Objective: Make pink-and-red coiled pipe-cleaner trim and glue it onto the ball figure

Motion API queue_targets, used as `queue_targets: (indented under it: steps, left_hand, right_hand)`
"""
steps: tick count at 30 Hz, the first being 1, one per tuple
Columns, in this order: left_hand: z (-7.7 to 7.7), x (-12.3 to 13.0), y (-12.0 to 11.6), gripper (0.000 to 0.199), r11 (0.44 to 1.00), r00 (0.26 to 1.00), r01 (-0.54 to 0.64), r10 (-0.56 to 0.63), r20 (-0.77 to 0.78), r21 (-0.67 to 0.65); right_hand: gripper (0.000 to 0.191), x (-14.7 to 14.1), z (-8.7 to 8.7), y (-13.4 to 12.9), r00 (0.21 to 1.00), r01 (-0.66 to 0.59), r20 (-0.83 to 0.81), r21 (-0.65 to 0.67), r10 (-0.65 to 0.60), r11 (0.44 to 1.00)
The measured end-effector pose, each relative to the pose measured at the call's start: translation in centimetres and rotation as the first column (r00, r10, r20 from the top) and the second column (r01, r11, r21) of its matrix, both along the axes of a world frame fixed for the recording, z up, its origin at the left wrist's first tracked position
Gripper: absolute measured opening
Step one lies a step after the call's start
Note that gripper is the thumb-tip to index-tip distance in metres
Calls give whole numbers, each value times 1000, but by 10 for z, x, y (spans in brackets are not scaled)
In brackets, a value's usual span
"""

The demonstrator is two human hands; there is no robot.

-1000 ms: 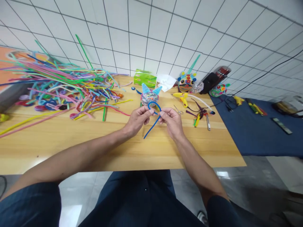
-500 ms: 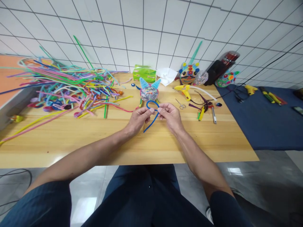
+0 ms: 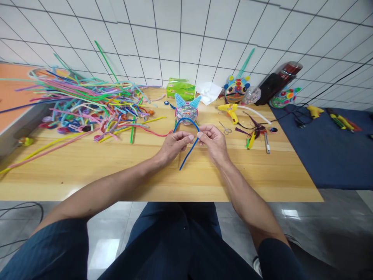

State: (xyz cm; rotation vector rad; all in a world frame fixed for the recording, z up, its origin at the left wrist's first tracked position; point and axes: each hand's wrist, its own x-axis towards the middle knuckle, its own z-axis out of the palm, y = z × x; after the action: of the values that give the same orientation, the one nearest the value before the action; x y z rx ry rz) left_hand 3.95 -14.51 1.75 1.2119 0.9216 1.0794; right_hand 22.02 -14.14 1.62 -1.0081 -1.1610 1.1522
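A blue pipe cleaner [image 3: 189, 153] is bent into an arch between my hands, its straight tail slanting down toward me over the table. My right hand [image 3: 215, 143] pinches it between thumb and fingertips at the arch's right side. My left hand [image 3: 175, 146] is closed at the arch's left side, with that end of the pipe cleaner running in behind its fingers. Just beyond the arch stands a glittery round craft piece [image 3: 186, 112] with two light-blue ears, its lower part partly hidden by the pipe cleaner and hands.
Many coloured pipe cleaners [image 3: 87, 97] lie heaped at the left. A green tissue pack [image 3: 181, 89] stands at the back beside a white tissue [image 3: 208, 92]. Rightward lie a yellow glue gun [image 3: 229, 112], scissors [image 3: 225, 128], a marker [image 3: 267, 142] and a decorated figure [image 3: 236, 90].
The blue pipe cleaner's small closed loop has opened into a wider arch. Its tail now reaches lower. The view has shifted slightly.
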Motion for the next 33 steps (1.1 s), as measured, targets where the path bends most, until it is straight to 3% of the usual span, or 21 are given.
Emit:
queue_targets:
  steps: [6,11,16,22,25,29,33]
  left_hand:
    - [-3,-1,-5,50,998,998,48,-47,-42,37]
    - [1,2,-5,46,996,1000,-30,29,4,87]
    - [1,2,2,51,998,996,63,-63,69,-7]
    - [5,5,-6,61,995,979,50,-32,200,-90]
    - [12,8,-8,63,993,960,-8,41,278,-118]
    - [13,8,-8,61,982,946,-123,160,282,-142]
    - [4,6,-10,60,990,980,-95,111,165,-100]
  right_hand:
    - [47,1,3,0,995,1,-100,-22,-3,1000]
    - [56,1,2,-2,986,-143,-101,-73,136,987]
    - [68,0,-1,-5,960,-244,-186,-173,212,954]
    - [68,-3,-3,-4,939,-292,-236,-172,249,941]
    - [64,-6,-4,-8,967,-208,-159,-39,199,977]
    - [48,-13,-5,-18,998,-18,64,179,7,984]
    - [44,-12,-2,-16,990,82,102,139,-97,987]
